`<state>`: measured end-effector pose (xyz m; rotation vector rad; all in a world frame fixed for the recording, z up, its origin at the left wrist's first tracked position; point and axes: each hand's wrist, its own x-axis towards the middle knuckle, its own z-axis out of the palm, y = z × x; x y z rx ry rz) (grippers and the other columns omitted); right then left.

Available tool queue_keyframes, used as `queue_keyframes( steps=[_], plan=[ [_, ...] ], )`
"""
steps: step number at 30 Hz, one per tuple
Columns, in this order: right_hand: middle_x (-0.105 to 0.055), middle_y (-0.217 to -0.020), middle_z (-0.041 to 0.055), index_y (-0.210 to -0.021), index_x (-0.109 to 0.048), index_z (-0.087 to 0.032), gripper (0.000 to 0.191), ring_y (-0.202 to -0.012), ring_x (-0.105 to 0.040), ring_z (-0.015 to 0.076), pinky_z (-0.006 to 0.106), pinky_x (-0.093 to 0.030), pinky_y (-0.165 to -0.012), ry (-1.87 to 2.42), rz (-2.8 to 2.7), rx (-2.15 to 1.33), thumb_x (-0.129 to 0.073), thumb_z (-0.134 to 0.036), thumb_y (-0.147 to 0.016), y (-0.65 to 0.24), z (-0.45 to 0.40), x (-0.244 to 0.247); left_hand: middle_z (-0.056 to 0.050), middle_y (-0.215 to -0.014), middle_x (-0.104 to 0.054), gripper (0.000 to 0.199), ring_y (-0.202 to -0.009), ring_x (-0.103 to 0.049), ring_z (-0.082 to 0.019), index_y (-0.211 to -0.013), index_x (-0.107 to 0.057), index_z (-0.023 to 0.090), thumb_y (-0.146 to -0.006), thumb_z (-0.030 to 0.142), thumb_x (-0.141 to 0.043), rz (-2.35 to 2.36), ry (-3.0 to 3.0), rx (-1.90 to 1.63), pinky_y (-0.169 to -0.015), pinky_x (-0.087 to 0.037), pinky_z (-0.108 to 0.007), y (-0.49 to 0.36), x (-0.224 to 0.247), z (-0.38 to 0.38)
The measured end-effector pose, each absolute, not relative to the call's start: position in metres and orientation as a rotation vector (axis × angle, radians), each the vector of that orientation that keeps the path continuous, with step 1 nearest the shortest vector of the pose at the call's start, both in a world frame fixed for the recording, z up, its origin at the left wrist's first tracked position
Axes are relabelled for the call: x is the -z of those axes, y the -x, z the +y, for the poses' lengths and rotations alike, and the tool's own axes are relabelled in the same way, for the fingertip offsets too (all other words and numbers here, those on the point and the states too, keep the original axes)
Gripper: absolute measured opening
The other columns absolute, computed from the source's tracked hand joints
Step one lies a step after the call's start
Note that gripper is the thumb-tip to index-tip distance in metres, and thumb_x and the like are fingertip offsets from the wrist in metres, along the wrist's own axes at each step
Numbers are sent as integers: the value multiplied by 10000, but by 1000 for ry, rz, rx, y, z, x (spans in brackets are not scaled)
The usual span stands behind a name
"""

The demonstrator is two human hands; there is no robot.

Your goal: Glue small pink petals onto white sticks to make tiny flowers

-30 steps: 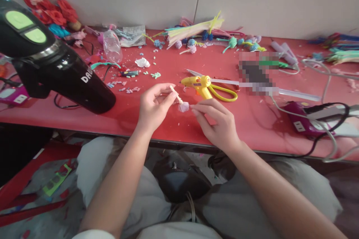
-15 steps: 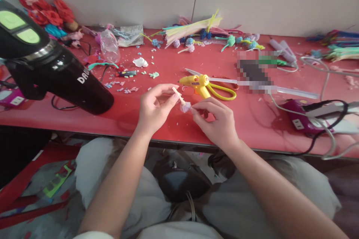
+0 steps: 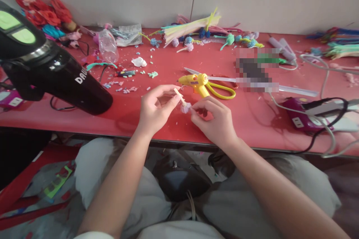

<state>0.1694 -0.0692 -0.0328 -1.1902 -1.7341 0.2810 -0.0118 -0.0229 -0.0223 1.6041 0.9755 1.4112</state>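
My left hand pinches the cream stem of a small piece with a pale purple fluffy head, held above the red table. On the other side of that head, my right hand has its thumb and forefinger pressed together at the purple edge; whether anything else is between them is too small to tell. Just beyond my hands lies a yellow glue gun with a clear glue stick in its back. Scissors with yellow handles lie partly under it.
A large black tumbler leans in at the left. A plastic bottle, small cut bits and a white lump lie behind. Pipe cleaners line the wall. A purple power strip with cables sits right.
The view has shifted very slightly. Both hands stay at the small piece in nearly the same pose, with the purple head turned a little.
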Motion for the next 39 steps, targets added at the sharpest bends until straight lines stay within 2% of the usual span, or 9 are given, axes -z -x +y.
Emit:
queue_keyframes(
  steps=[6,10,13,17,21,27,39],
  plan=[
    [-694,-820,34,-836,-663,-221,145,-694,-618,156,296,-526,-641,1130,-1796,-202,-597,-98,-874,-171,-69,36,-49,-923,-806,201,-833,-789,-189,-1001,-759,192,-858,326,-805,952,-1625,-1422,-786,-651,-286,12,23,-24],
    [-702,-823,42,-846,-679,-215,84,-690,-624,162,310,-540,-655,1177,-1724,-321,-623,-167,-884,-169,-73,32,-47,-915,-807,199,-828,-789,-184,-1000,-764,188,-858,321,-807,960,-1635,-1439,-776,-647,-274,13,21,-23],
    [-719,-841,46,-842,-681,-213,83,-731,-665,175,330,-575,-700,1282,-1544,-579,-647,-265,-896,-168,-76,28,-41,-898,-805,190,-820,-787,-176,-991,-771,188,-853,311,-817,956,-1629,-1474,-773,-643,-262,15,20,-23],
    [-758,-869,62,-949,-683,-192,217,-777,-736,204,373,-629,-756,1239,-1205,-1119,-709,-393,-872,-169,-73,26,-28,-900,-799,164,-817,-786,-161,-985,-773,202,-857,288,-827,920,-1608,-1518,-770,-637,-244,15,20,-22],
    [-778,-852,57,-968,-710,-179,290,-740,-751,186,371,-645,-793,1129,-973,-1428,-799,-386,-786,-170,-68,25,-31,-919,-799,165,-839,-788,-164,-981,-765,207,-863,304,-828,898,-1607,-1494,-777,-639,-245,14,21,-23],
    [-792,-876,63,-942,-751,-172,306,-746,-739,174,348,-629,-791,1131,-1008,-1370,-868,-381,-751,-171,-69,23,-54,-929,-806,251,-856,-791,-195,-989,-759,205,-862,412,-824,931,-1645,-1441,-778,-651,-289,13,22,-23],
    [-802,-916,66,-914,-760,-200,289,-852,-757,211,400,-624,-878,1159,-1161,-1215,-859,-430,-771,-171,-68,27,-50,-952,-810,212,-879,-792,-190,-996,-783,212,-869,377,-822,911,-1676,-1427,-817,-653,-286,12,23,-25]
  ],
)
